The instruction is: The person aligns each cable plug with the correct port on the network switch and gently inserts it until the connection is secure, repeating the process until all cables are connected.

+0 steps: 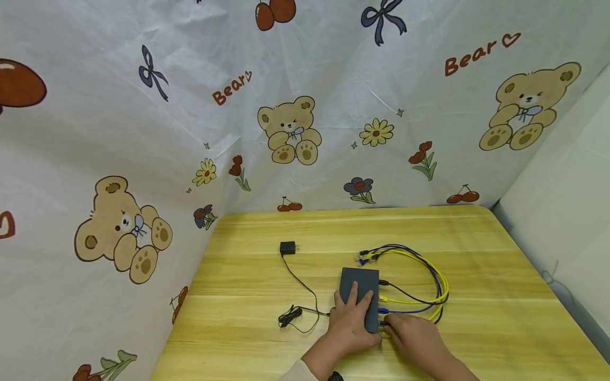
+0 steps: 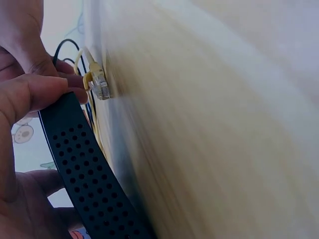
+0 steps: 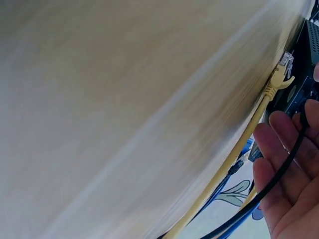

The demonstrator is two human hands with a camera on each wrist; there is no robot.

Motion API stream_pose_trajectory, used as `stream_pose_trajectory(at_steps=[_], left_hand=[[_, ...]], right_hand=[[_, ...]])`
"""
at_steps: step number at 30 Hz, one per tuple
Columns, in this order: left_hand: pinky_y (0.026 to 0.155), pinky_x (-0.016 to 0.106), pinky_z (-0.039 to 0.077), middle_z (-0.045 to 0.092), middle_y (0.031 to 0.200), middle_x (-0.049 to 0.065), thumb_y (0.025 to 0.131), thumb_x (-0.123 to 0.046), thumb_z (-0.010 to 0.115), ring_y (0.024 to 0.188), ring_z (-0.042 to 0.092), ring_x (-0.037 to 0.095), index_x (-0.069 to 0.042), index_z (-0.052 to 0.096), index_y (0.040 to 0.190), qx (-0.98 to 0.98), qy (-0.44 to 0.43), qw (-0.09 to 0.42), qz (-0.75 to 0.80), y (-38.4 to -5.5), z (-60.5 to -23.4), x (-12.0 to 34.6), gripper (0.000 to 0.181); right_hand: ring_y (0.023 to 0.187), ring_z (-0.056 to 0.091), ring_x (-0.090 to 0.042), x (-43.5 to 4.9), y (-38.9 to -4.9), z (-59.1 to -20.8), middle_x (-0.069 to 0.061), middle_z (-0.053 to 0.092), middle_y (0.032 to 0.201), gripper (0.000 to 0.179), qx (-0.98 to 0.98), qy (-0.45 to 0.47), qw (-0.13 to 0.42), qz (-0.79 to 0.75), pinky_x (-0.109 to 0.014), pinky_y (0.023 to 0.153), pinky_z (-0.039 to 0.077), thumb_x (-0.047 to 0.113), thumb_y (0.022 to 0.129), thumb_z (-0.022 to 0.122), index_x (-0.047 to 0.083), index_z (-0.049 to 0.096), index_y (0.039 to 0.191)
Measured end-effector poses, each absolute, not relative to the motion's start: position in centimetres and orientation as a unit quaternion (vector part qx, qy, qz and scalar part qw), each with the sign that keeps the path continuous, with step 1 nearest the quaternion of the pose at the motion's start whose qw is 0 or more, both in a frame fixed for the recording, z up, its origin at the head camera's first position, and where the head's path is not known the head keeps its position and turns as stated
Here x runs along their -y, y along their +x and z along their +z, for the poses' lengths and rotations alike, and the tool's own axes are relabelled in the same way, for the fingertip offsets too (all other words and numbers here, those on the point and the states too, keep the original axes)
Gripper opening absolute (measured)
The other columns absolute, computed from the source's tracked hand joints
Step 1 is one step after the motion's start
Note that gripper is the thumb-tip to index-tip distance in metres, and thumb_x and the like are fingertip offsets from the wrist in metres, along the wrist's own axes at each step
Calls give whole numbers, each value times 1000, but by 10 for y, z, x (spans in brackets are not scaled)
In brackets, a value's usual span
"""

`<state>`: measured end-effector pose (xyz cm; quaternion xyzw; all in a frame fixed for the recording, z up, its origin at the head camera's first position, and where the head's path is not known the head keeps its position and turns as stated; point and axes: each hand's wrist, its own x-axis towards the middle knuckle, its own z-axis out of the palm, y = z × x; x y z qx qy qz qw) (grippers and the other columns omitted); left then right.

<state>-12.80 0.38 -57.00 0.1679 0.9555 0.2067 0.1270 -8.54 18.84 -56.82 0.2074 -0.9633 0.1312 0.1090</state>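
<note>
A dark network switch (image 1: 360, 276) lies flat on the wooden table. My left hand (image 1: 349, 324) rests on it with spread fingers, the thumb at its near right corner. At the port side, my right hand (image 1: 415, 338) pinches the plug end of a black network cable (image 3: 279, 175) against the switch. Whether that plug is fully seated is hidden by the fingers. Black, yellow and blue cables enter the same side farther back. Beside the near corner, a loose yellow cable plug (image 2: 99, 83) with a clear tip lies on the table, apart from the switch.
Looped cables (image 1: 440, 280) curve out to the right, their other plugs (image 1: 366, 257) bunched behind the switch. A black power adapter (image 1: 288, 247) sits at back left, its tied cord (image 1: 290, 316) running to the switch's left side. A bear-print cloth (image 1: 290, 174) hangs behind the table.
</note>
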Motion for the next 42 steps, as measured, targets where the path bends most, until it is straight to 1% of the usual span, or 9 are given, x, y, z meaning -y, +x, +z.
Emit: stream_pose_trajectory(at_steps=[8, 15, 19, 28, 30, 33, 38, 40, 42], left_hand=[[90, 61, 44, 13, 167, 0, 71, -65, 76, 145, 18, 53, -47, 27, 154, -958, 172, 117, 199, -128, -576, -4, 97], [89, 60, 46, 17, 166, 1, 71, -65, 76, 143, 20, 55, -46, 29, 154, -958, 181, 105, 197, -129, -576, -4, 98], [87, 59, 46, 18, 166, 4, 72, -65, 74, 142, 20, 57, -44, 31, 154, -961, 185, 96, 184, -128, -575, -6, 95], [93, 68, 38, 12, 167, 6, 80, -76, 58, 142, 15, 60, -42, 24, 157, -967, 157, 108, 171, -125, -574, -15, 92], [93, 71, 36, 12, 167, 6, 81, -74, 58, 142, 14, 61, -41, 25, 157, -965, 152, 110, 183, -125, -574, -16, 90], [94, 72, 35, 12, 167, 6, 81, -71, 61, 143, 13, 60, -41, 26, 157, -963, 149, 113, 196, -125, -574, -16, 89], [96, 71, 35, 10, 167, 5, 80, -69, 64, 143, 12, 59, -41, 25, 157, -963, 149, 122, 188, -125, -573, -17, 91], [95, 71, 34, 10, 167, 5, 80, -68, 64, 143, 12, 60, -41, 25, 157, -963, 148, 126, 186, -125, -572, -17, 90], [95, 72, 33, 9, 168, 5, 81, -66, 64, 143, 12, 60, -41, 25, 157, -962, 147, 128, 189, -125, -571, -17, 89]], right_hand=[[57, 50, 3, -188, -86, -572, 20, 57, 69, 16, 962, 217, 106, 130, -24, 51, 39, 21, 84, 79, 25, 64, 80], [52, 41, 3, -188, -89, -569, 20, 48, 60, 20, 956, 233, 117, 134, -24, 49, 33, 20, 84, 79, 24, 61, 78], [52, 44, 3, -187, -89, -566, 18, 50, 59, 17, 955, 234, 119, 136, -25, 49, 34, 21, 84, 79, 23, 62, 79], [58, 53, 2, -188, -89, -568, 19, 60, 68, 10, 958, 224, 107, 145, -26, 53, 43, 23, 86, 78, 24, 68, 84], [60, 55, 1, -188, -88, -569, 19, 61, 71, 9, 959, 218, 103, 148, -26, 54, 45, 23, 87, 77, 24, 68, 85], [71, 64, -5, -192, -86, -570, 15, 67, 82, 4, 960, 218, 97, 147, -30, 62, 51, 22, 90, 73, 22, 71, 94], [97, 70, -21, -203, -82, -572, 1, 73, 107, 31, 959, 239, 71, 134, -44, 85, 54, 31, 91, 72, 11, 72, 115], [98, 69, -22, -207, -82, -573, 0, 73, 108, 34, 960, 240, 67, 131, -45, 86, 53, 31, 87, 76, 11, 72, 115], [90, 69, -17, -211, -83, -574, 6, 72, 100, 27, 961, 236, 70, 128, -41, 79, 54, 28, 84, 79, 16, 72, 106]])
